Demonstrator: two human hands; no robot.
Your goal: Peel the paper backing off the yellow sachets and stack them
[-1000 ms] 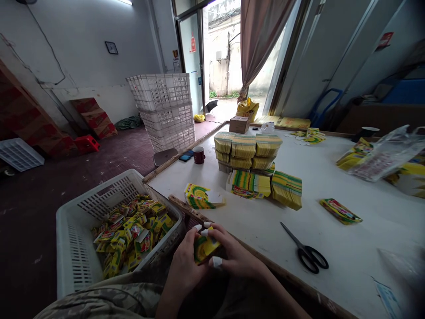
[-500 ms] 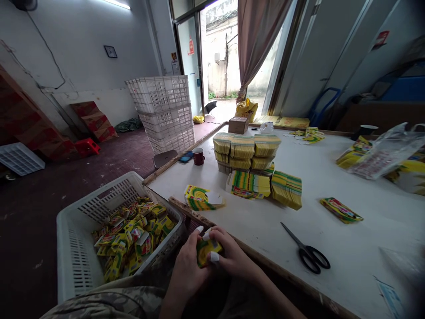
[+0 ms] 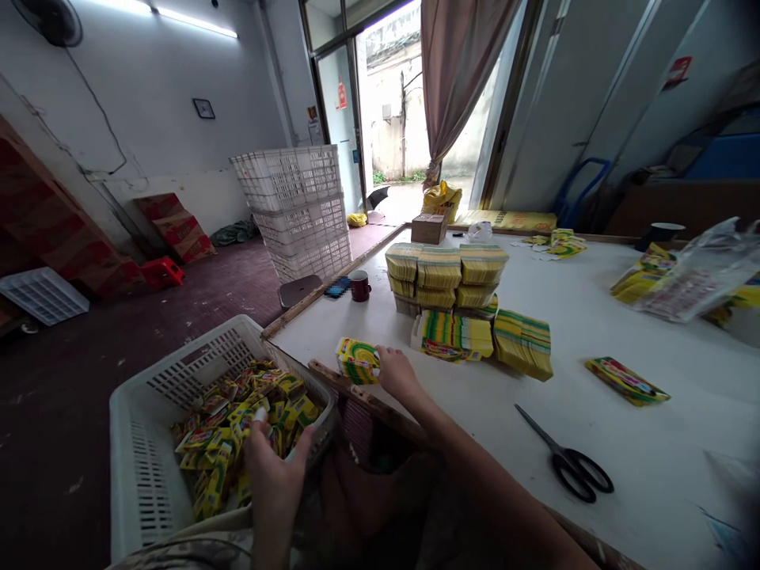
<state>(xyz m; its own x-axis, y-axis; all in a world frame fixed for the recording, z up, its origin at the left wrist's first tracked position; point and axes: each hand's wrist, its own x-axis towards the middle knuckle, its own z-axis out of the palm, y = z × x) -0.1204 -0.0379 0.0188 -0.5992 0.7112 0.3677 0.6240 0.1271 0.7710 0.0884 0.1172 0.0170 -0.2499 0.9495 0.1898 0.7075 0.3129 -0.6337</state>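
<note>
My left hand [image 3: 270, 463] hangs over the white plastic basket [image 3: 136, 443], fingers apart with nothing in them, just above the heap of small folded yellow-green boxes [image 3: 237, 419]. White tape covers a fingertip. My right hand [image 3: 396, 372] reaches onto the white table [image 3: 594, 317]. Its fingers curl on the top sheet of a small pile of flat yellow-green cartons [image 3: 356, 360] at the table's near left edge.
Taller stacks of flat cartons [image 3: 445, 273] stand mid-table, with more lying beside them [image 3: 522, 342]. Black scissors [image 3: 570, 463] lie at the right, a loose carton [image 3: 626, 380] beyond. A red mug [image 3: 360, 286] sits near the far-left edge. Stacked white crates [image 3: 297, 210] stand on the floor.
Both hands held a folded box together at my lap. Now the left hand has swung over the basket without the box, and the right hand has reached forward onto the flat carton pile.
</note>
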